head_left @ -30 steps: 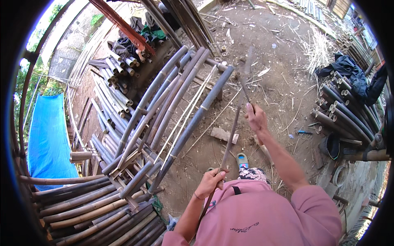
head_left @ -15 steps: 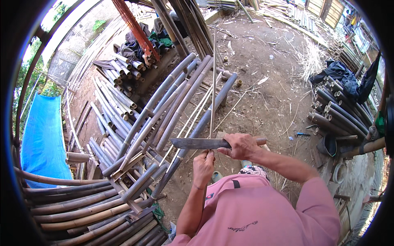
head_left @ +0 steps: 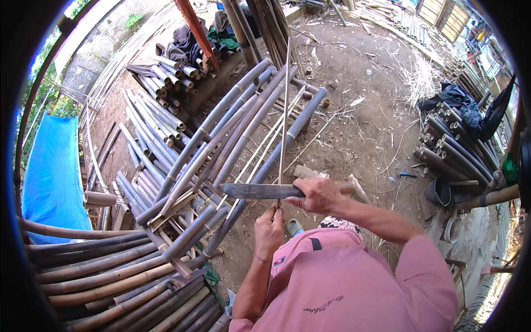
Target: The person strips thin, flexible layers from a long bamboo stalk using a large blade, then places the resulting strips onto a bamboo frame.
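My right hand (head_left: 318,196) is closed around the wooden handle of a machete (head_left: 257,191), whose long dark blade points left. Under the blade runs a long thin bamboo strip (head_left: 285,122), stretching away from me toward the upright poles. My left hand (head_left: 268,231) pinches this strip just below the blade, on the near side. Where the blade crosses the strip it hides a short piece of it; I cannot tell how deep the edge bites. To the left of both hands, pale thin strips (head_left: 265,145) lie across a bamboo pole rack (head_left: 301,126).
Cut bamboo poles (head_left: 99,265) are stacked at the near left, and more bundles (head_left: 155,119) lie beyond the rack. Dark bamboo tubes (head_left: 456,146) are piled at the right beside a black sheet. A blue tarp (head_left: 52,171) hangs at far left. Shavings litter the dirt floor (head_left: 359,133).
The machete and both hands have shifted slightly left in view, with the blade still across the strip. The surroundings have shifted a little too. Both grips look the same.
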The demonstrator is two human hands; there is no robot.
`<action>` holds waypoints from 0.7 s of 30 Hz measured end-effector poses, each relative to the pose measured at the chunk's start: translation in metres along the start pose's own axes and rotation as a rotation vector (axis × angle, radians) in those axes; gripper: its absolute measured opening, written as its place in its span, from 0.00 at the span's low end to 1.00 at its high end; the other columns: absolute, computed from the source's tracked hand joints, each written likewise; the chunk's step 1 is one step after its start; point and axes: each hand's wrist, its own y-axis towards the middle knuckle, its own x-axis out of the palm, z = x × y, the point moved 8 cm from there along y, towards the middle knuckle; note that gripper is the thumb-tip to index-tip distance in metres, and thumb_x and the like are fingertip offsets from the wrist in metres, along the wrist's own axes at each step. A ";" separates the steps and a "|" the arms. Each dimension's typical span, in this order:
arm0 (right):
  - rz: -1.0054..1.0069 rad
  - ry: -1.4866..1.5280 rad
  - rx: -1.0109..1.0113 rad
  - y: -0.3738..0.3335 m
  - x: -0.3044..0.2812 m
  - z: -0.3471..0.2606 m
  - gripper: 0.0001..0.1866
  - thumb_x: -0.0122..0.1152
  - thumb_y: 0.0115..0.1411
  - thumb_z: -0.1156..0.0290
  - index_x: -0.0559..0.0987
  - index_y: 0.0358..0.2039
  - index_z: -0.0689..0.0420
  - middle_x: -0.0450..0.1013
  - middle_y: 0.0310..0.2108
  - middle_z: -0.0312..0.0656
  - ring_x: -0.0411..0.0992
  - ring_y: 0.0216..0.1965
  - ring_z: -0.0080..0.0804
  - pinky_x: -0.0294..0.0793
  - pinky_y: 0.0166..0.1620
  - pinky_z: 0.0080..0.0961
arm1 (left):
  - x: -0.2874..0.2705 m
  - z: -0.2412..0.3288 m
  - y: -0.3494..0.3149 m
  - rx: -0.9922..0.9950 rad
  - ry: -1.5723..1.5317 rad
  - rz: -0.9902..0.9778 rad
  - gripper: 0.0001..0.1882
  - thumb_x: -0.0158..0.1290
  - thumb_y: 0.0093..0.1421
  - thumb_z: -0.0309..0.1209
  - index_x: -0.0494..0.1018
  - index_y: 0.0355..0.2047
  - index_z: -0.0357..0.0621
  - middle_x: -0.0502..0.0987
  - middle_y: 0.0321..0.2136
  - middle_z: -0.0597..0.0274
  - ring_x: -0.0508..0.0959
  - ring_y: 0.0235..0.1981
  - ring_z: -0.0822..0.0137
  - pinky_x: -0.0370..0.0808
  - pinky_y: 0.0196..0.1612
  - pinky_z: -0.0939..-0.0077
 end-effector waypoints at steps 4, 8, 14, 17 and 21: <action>0.069 -0.026 0.361 0.028 -0.024 0.092 0.28 0.47 0.63 0.40 0.73 0.30 0.56 0.73 0.18 0.49 0.75 0.21 0.48 0.73 0.26 0.44 | 0.002 0.008 -0.033 -0.005 0.085 -0.032 0.14 0.48 0.64 0.30 0.75 0.47 0.36 0.69 0.17 0.69 0.68 0.19 0.78 0.66 0.22 0.79; 0.118 -0.161 0.463 0.042 -0.075 0.155 0.30 0.43 0.63 0.38 0.74 0.32 0.55 0.75 0.20 0.51 0.76 0.22 0.48 0.75 0.28 0.43 | 0.000 -0.007 -0.076 0.020 0.146 -0.049 0.09 0.48 0.64 0.30 0.75 0.39 0.38 0.73 0.22 0.53 0.74 0.22 0.67 0.68 0.26 0.69; 0.083 -0.221 0.320 0.056 -0.101 0.185 0.32 0.40 0.63 0.35 0.74 0.33 0.54 0.76 0.20 0.46 0.76 0.21 0.40 0.77 0.25 0.39 | -0.004 -0.023 -0.089 -0.036 0.147 0.003 0.11 0.49 0.64 0.29 0.77 0.41 0.37 0.74 0.23 0.53 0.76 0.23 0.67 0.70 0.28 0.72; 0.032 0.008 0.332 0.055 -0.084 0.189 0.29 0.42 0.64 0.37 0.71 0.28 0.53 0.68 0.14 0.38 0.67 0.13 0.29 0.72 0.17 0.32 | -0.002 -0.015 -0.077 -0.008 0.218 0.016 0.11 0.50 0.64 0.30 0.77 0.41 0.37 0.73 0.22 0.54 0.75 0.22 0.66 0.70 0.27 0.72; 0.045 -0.034 0.094 0.059 -0.096 0.204 0.31 0.41 0.62 0.34 0.75 0.27 0.50 0.66 0.12 0.33 0.62 0.11 0.25 0.68 0.16 0.30 | 0.018 0.009 -0.066 0.092 0.338 0.017 0.09 0.51 0.63 0.30 0.76 0.38 0.38 0.70 0.19 0.54 0.73 0.20 0.59 0.68 0.25 0.68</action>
